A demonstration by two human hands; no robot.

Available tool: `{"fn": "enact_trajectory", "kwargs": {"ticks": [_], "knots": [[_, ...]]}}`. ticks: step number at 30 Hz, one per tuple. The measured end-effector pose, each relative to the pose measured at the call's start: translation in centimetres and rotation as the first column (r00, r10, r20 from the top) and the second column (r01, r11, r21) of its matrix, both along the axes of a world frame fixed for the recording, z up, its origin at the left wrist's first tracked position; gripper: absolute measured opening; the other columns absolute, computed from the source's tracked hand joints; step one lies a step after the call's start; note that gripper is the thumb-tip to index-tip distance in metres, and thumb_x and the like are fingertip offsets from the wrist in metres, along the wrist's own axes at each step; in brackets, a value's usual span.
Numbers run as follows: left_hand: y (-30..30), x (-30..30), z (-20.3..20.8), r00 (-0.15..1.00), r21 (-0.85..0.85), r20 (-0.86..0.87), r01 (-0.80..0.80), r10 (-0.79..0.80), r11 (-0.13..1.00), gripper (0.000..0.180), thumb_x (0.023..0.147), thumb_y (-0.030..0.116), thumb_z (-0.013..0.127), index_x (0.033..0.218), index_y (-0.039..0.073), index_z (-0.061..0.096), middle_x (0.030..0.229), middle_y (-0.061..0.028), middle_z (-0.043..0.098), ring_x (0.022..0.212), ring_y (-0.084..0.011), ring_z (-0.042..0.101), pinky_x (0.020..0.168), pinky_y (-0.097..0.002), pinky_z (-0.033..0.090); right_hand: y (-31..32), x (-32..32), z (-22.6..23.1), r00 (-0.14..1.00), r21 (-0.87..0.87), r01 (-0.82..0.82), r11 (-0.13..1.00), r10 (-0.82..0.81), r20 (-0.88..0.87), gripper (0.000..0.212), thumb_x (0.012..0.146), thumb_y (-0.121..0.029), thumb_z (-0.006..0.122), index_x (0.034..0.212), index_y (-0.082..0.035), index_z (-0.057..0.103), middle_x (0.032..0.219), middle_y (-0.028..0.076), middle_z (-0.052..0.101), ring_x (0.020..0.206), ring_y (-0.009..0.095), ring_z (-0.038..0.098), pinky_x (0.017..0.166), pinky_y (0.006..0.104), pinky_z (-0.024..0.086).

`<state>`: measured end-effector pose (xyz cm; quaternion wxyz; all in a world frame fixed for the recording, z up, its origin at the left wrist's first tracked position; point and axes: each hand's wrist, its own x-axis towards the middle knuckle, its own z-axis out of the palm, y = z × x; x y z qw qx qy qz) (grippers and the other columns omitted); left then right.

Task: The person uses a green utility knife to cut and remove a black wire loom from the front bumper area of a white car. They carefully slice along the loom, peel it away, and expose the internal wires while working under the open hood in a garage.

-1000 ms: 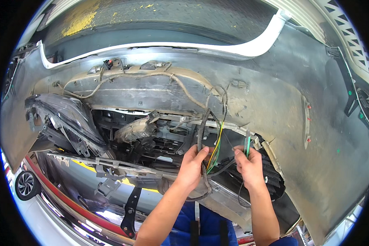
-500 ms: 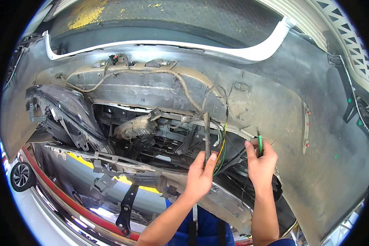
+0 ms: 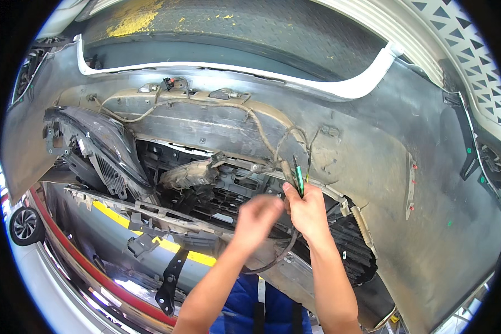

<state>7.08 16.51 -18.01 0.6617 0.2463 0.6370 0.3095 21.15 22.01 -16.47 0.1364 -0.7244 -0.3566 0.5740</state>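
Observation:
In front of me a dark wrapped wiring harness (image 3: 286, 168) runs down from a dirty bumper cover. My right hand (image 3: 307, 210) is closed round it, with the thumb pressed at its side. A slim green object (image 3: 299, 179) with a dark tip sticks up from the same hand; its kind is unclear. Below the hands, the harness's dark lower length (image 3: 288, 249) curves back to the left. My left hand (image 3: 257, 218) is just left of the right one, close to the harness. Motion smears its fingers, so whether they hold anything does not show.
A headlight unit (image 3: 108, 147) lies at left on the large grey bumper cover (image 3: 373, 139). Grille parts and a dirty bracket (image 3: 189, 172) fill the middle opening. Nearer are a black metal arm (image 3: 172, 281), a red beam (image 3: 94, 264) and a white car's wheel (image 3: 26, 226).
My right hand has moved left onto the harness with the green object. The left hand has come off the harness, shifting slightly left and blurring. The harness's lower length now shows as a loop.

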Motion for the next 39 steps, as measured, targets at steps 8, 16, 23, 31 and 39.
{"fn": "enact_trajectory", "kwargs": {"ticks": [8, 16, 23, 31, 39], "knots": [[13.7, 1.0, -7.0, 0.777, -0.387, 0.194, -0.501, 0.599, 0.774, 0.042, 0.109, 0.037, 0.047, 0.102, -0.004, 0.056, 0.085, -0.0101, 0.06, 0.065, -0.0203, 0.058, 0.06, -0.0357, 0.048, -1.1, -1.5, 1.3, 0.964, -0.07, 0.18, 0.981, -0.19, -0.185, 0.033, 0.107, -0.026, 0.057, 0.09, 0.002, 0.065, 0.06, -0.003, 0.047, 0.051, 0.007, 0.039, 0.047, 0.0272, 0.03], [14.8, 2.1, -9.2, 0.752, -0.362, -0.006, -0.616, 0.659, 0.699, 0.042, 0.109, 0.039, 0.047, 0.093, 0.001, 0.054, 0.076, -0.007, 0.053, 0.062, -0.0181, 0.051, 0.055, -0.0356, 0.043, -6.8, 1.0, 11.1, 0.999, 0.02, -0.034, 0.999, 0.034, -0.003, 0.028, 0.103, -0.021, 0.059, 0.087, 0.001, 0.067, 0.063, -0.002, 0.055, 0.055, 0.007, 0.047, 0.051, 0.0271, 0.04], [7.9, 4.6, -6.7, 0.896, 0.18, -0.345, -0.228, 0.279, 0.957, 0.034, 0.103, 0.027, 0.057, 0.112, -0.005, 0.062, 0.097, -0.0114, 0.064, 0.087, -0.0206, 0.061, 0.08, -0.0353, 0.05, -11.4, 10.2, 17.6, 0.634, 0.194, 0.773, 0.604, -0.724, -0.272, 0.033, 0.11, -0.033, 0.048, 0.101, -0.003, 0.054, 0.066, 0.009, 0.055, 0.061, 0.021, 0.061, 0.041, 0.0258, 0.035], [-6.9, 4.6, 6.0, 0.821, 0.288, -0.115, 0.567, -0.56, 0.772, 0.037, 0.096, 0.022, 0.069, 0.122, -0.001, 0.062, 0.113, -0.0235, 0.066, 0.106, -0.042, 0.065, 0.092, -0.0449, 0.052, -13.0, 10.5, 18.4, 0.492, 0.169, 0.869, 0.466, -0.769, -0.408, 0.033, 0.111, -0.036, 0.046, 0.109, -0.004, 0.054, 0.08, 0.016, 0.064, 0.082, 0.03, 0.069, 0.039, 0.023, 0.03], [-9.5, 2.9, 8.9, 0.925, 0.255, -0.143, 0.379, -0.353, 0.889, 0.036, 0.093, 0.013, 0.07, 0.126, 0.001, 0.063, 0.115, -0.019, 0.068, 0.105, -0.0356, 0.067, 0.092, -0.0392, 0.053, -19.9, 7.1, 21.4, 0.487, -0.089, 0.793, 0.603, -0.714, -0.502, 0.043, 0.108, -0.048, 0.046, 0.094, -0.009, 0.056, 0.06, 0.009, 0.047, 0.049, 0.021, 0.045, 0.041, 0.0252, 0.026]]}}
